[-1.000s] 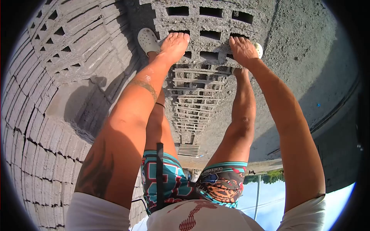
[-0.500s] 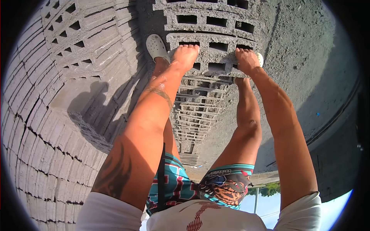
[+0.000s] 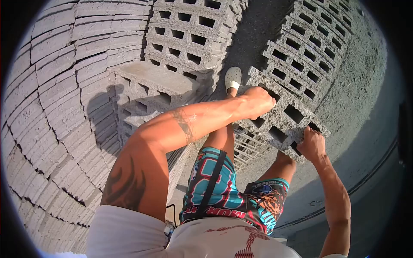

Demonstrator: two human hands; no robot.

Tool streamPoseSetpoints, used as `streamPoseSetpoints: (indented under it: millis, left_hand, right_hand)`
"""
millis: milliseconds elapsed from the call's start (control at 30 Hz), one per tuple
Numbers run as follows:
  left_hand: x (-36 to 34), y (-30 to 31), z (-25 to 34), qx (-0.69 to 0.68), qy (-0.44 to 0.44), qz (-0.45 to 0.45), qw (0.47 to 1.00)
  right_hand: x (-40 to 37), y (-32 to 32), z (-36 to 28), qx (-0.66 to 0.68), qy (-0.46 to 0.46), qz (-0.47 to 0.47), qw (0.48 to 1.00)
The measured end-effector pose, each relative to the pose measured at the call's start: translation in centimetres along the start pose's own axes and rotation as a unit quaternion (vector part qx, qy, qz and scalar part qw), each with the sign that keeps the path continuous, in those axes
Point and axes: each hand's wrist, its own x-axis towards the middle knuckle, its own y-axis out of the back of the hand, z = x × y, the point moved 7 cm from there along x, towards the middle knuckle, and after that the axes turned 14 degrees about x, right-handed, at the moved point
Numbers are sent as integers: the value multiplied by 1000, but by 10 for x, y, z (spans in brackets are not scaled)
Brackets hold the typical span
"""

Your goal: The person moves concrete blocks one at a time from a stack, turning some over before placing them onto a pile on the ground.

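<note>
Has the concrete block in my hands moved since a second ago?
Yes. The block, held by left hand and right hand, has lifted off the ground row and turned askew to it.

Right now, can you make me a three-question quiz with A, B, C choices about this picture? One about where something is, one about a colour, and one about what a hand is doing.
1. Where does the left hand rest?
A. on the hollow concrete block
B. on a ladder
C. on a bucket

2. What colour is the clog?
A. red
B. white
C. black

3. What are the fingers of the right hand doing?
A. spreading flat in the air
B. curling over the block's edge
C. pinching a rope

Answers:
1 A, the left hand grips one end of the block.
2 B, the clog beside the block is white.
3 B, the fingers hook over the block's other end.
</note>
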Motion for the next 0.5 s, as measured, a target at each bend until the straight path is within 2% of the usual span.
streamPoseSetpoints:
  millis: [100, 133, 233, 333, 400, 467, 500]
  left_hand:
    - [-56, 55, -31, 21, -9, 25, 999]
    - [-72, 71, -48, 39, 20, 37, 998]
    - [-119, 116, -99, 78, -4, 67, 995]
    - [-163, 126, -158, 154, 39, 95, 983]
    - [-194, 123, -201, 155, 87, 89, 980]
    - [-228, 115, -241, 165, 93, 118, 975]
    - [-245, 111, -256, 178, 143, 81, 970]
  right_hand:
    - [-16, 53, -76, -24, 5, 38, 999]
    - [-15, 67, -100, -35, 15, 57, 998]
    - [12, 97, -161, -49, -11, 48, 998]
    - [57, 106, -219, -65, 25, 68, 995]
    - [90, 107, -260, -81, 36, 60, 994]
    - [114, 111, -302, -90, 38, 49, 994]
    - [126, 110, -325, -93, 42, 37, 994]
